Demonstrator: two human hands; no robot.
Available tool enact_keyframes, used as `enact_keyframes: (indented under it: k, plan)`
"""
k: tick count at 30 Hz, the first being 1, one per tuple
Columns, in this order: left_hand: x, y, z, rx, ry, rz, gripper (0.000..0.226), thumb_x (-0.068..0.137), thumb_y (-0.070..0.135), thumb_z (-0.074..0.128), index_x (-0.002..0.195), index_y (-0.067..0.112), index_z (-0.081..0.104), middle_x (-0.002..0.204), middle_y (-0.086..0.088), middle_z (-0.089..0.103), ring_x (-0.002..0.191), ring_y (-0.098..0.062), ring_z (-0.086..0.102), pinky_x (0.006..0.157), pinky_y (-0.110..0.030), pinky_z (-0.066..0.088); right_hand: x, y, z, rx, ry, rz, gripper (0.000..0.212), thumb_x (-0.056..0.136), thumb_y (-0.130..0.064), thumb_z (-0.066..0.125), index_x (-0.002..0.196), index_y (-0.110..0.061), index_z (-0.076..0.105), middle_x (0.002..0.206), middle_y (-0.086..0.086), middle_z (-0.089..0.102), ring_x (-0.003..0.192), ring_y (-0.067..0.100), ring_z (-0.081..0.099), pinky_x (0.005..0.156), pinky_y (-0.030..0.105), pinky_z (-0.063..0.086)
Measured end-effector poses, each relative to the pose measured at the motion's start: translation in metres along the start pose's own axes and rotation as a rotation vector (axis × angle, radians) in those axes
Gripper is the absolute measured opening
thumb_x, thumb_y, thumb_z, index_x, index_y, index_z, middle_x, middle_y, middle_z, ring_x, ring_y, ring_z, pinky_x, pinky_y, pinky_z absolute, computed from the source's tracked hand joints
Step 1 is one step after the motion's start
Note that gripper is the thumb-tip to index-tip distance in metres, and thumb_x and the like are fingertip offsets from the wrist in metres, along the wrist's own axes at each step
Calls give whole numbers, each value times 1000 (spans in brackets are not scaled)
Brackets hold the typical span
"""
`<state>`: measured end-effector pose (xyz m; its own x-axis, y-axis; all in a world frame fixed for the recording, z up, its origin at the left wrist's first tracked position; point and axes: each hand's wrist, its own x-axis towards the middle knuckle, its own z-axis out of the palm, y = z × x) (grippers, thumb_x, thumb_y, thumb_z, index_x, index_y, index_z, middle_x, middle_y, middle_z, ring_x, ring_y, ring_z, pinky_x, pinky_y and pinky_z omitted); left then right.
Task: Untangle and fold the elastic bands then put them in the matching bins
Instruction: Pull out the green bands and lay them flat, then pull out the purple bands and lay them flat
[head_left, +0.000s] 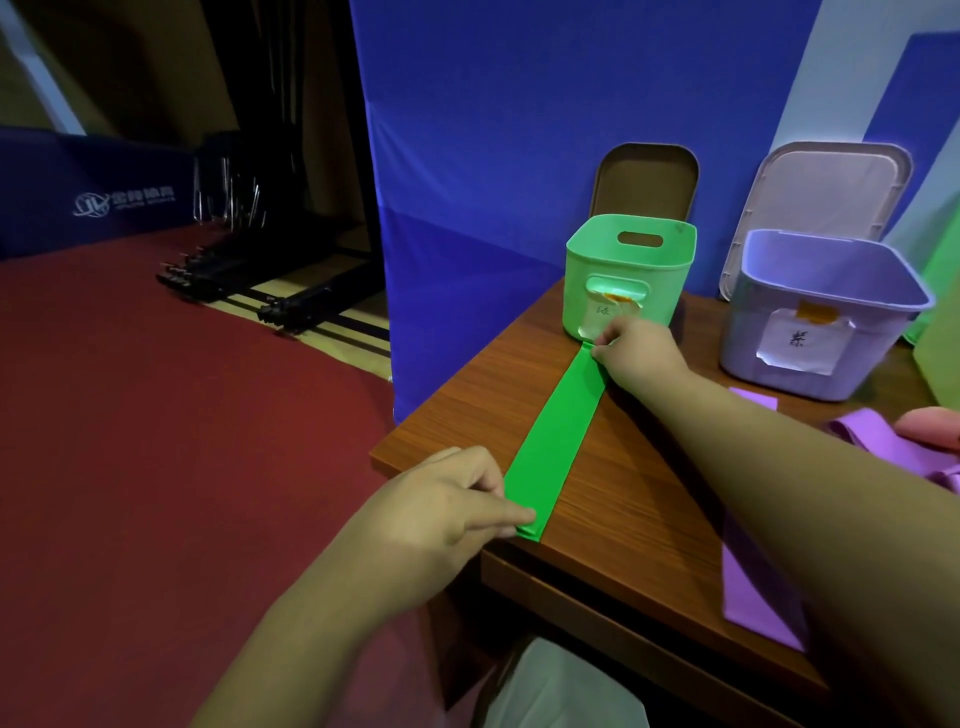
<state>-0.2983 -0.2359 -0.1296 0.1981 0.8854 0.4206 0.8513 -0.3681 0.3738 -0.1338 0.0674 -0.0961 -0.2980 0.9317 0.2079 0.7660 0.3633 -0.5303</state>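
Note:
A green elastic band (558, 439) lies stretched flat across the wooden table (623, 519), running from the near left edge toward the green bin (670, 283). My left hand (447, 506) pinches its near end at the table's edge. My right hand (636, 353) pinches the far end, right in front of the green bin's labelled wall. A purple bin (904, 327) with a paper label stands to the right of the green one. A purple band (758, 592) lies on the table under my right forearm, with more purple band (883, 439) bunched at the right.
Both bins have their lids (647, 179) propped open against the blue backdrop (493, 156). A pink object (935, 426) shows at the right edge. Left of the table is red carpet (156, 415) with black stands (249, 291) lying on it.

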Motion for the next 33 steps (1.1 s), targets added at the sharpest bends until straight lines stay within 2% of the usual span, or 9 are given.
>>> enact_keyframes:
  k: [4,8,13,17,22,26,29,31,33]
  plan:
    - [1,2,0,-43,-37,-61,37,98,48,51,105,32,83,92,14,56,96,-2,53,75,-6,35,-2,0,2,-25,-7,-14,6,102,-23,69,103,-18,73,98,4,70,97,25,67,89,40,59]
    - [3,0,-6,-35,-87,-70,26,96,41,65,114,35,82,96,16,56,98,-2,52,80,-7,37,-5,-2,3,-73,9,-26,11,101,-27,71,105,-16,71,101,6,70,97,27,66,88,41,58]
    - [8,5,-15,-20,-134,-103,40,94,53,66,128,36,76,103,19,59,106,-4,56,91,-22,48,-10,-2,-7,-71,16,-6,17,99,-25,73,106,-13,65,99,7,65,92,26,61,78,34,47]
    - [15,15,-19,30,-75,-88,37,100,57,55,119,35,77,103,19,61,104,-5,60,86,-34,54,-20,3,-26,-69,-4,-23,9,98,-18,66,106,-13,66,99,8,66,93,28,62,77,33,48]
    - [41,47,-12,-8,1,11,19,103,38,63,104,29,80,97,16,65,98,-4,63,87,-34,53,-48,23,-63,-114,-11,-103,18,99,-24,63,92,-12,75,92,8,74,88,27,69,76,35,52]
    - [76,84,7,-77,-63,128,16,101,33,66,101,26,81,95,12,67,93,-4,67,85,-34,54,-81,53,-109,-102,11,-128,16,96,-21,65,89,-13,77,90,3,77,84,21,68,77,34,53]
    - [109,116,28,-96,-100,233,14,101,30,69,100,23,81,91,11,66,88,-1,64,82,-25,52,-112,89,-152,-70,43,-83,21,96,-22,67,76,-16,73,73,-3,72,73,17,65,68,31,43]
    - [132,139,42,-102,-123,295,13,101,28,71,98,21,82,87,14,64,86,4,60,79,-16,45,-133,118,-180,-35,77,-14,22,95,-23,67,75,-17,71,67,-2,71,67,19,67,63,31,46]
    - [158,163,57,-102,-180,343,13,101,29,70,101,23,82,92,13,69,90,1,62,83,-19,48,-154,150,-207,-1,120,48,17,95,-23,67,80,-18,74,69,-3,74,63,16,69,62,30,49]
